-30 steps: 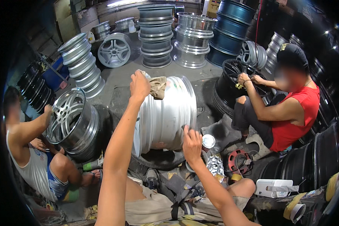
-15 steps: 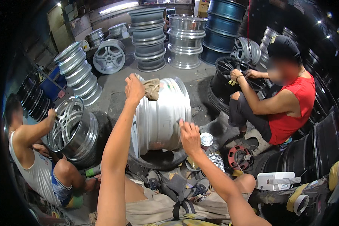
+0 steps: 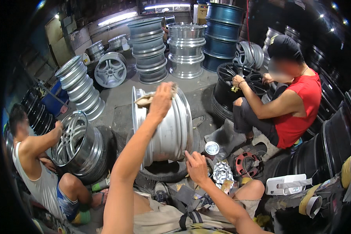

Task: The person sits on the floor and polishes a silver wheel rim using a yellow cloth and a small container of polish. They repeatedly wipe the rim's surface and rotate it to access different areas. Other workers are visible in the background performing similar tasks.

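A silver wheel rim lies on its side in front of me, resting on a black tire. On the top of its barrel, my left hand is closed on a beige cloth, part of which hangs out to the left. My right hand is at the rim's lower right edge with the index fingertip at the metal. Its other fingers are loosely bent, and I see nothing held in them. Just right of the rim, near that hand, stands a small round can.
A co-worker in red sits at the right by a black rim. Another in a white top works on a spoked rim at the left. Stacked rims stand behind. A white container lies at the lower right.
My left hand has moved with the cloth rightward over the top of the rim. My right hand is a little lower along the rim's edge. The whole view has shifted slightly.
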The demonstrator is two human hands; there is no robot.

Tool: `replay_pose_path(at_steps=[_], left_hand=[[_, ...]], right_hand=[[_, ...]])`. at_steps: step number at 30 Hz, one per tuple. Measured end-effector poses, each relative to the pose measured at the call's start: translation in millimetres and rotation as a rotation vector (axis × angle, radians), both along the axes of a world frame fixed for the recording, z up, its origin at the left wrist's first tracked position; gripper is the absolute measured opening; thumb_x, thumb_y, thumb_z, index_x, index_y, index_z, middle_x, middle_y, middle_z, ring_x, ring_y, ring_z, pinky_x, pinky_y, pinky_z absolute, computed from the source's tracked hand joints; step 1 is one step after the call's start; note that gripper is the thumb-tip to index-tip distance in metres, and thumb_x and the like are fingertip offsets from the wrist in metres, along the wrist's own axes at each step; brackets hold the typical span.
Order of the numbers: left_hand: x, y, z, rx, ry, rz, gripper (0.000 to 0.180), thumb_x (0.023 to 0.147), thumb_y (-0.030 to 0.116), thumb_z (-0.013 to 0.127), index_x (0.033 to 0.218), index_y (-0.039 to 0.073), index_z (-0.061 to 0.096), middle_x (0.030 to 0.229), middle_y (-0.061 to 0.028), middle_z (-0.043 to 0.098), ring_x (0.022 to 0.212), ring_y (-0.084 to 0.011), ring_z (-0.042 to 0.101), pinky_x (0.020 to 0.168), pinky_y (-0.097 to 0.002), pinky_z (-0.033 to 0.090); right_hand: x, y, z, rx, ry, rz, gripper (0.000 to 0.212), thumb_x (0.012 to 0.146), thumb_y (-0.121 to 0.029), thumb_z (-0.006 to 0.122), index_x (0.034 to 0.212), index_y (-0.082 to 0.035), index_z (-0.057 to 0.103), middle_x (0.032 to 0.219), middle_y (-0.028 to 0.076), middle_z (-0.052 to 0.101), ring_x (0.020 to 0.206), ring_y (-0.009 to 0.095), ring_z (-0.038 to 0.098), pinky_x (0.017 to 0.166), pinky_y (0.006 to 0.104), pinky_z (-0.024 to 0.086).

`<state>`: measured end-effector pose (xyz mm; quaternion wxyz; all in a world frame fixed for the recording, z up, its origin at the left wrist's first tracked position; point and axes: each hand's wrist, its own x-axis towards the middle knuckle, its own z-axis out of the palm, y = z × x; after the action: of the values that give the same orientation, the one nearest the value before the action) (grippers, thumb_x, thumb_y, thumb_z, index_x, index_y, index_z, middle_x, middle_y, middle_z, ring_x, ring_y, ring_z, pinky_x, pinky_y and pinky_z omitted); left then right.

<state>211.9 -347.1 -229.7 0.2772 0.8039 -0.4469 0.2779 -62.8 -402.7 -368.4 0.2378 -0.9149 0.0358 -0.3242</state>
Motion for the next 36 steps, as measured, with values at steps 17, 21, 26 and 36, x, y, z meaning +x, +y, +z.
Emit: replay_pose_path(at_steps=[17, 21, 26, 36], left_hand=[[-144, 177, -160, 1.234, 0.666, -0.296, 0.025, 0.078, 0.015, 0.069, 0.095, -0.003, 0.07, 0.098, -0.0246, 0.07, 0.097, -0.041, 0.068, 0.087, -0.0465, 0.055], [-117, 223, -149, 1.179, 0.893, 0.21, 0.054, 0.083, 0.041, 0.072, 0.115, -0.002, 0.067, 0.117, -0.0283, 0.065, 0.112, -0.0425, 0.062, 0.098, -0.0466, 0.05], [-109, 252, -168, 0.708, 0.754, 0.178, 0.074, 0.085, 0.053, 0.07, 0.132, -0.002, 0.056, 0.131, -0.0309, 0.057, 0.122, -0.0435, 0.054, 0.106, -0.0465, 0.043], [-96, 222, -129, 0.526, 0.789, 0.122, 0.042, 0.088, 0.036, 0.07, 0.093, -0.005, 0.072, 0.085, -0.0316, 0.067, 0.092, -0.046, 0.065, 0.084, -0.047, 0.053]], right_hand=[[-22, -23, -102, 0.634, 0.12, -0.159, 0.021, 0.088, -0.012, 0.067, 0.102, 0.003, 0.072, 0.087, 0.015, 0.059, 0.078, 0.029, 0.062, 0.074, 0.0384, 0.048], [0, -19, -116, 0.823, 0.176, -0.152, 0.027, 0.094, -0.016, 0.063, 0.108, 0.007, 0.068, 0.093, 0.015, 0.062, 0.091, 0.029, 0.067, 0.08, 0.0369, 0.05], [16, 13, -98, 0.822, 0.109, -0.08, 0.047, 0.101, -0.034, 0.055, 0.125, 0.006, 0.059, 0.106, 0.018, 0.065, 0.095, 0.033, 0.066, 0.089, 0.0365, 0.05], [44, -11, -66, 0.701, 0.023, -0.137, 0.03, 0.096, -0.025, 0.064, 0.102, 0.005, 0.064, 0.086, 0.019, 0.065, 0.076, 0.029, 0.061, 0.073, 0.0372, 0.048]])
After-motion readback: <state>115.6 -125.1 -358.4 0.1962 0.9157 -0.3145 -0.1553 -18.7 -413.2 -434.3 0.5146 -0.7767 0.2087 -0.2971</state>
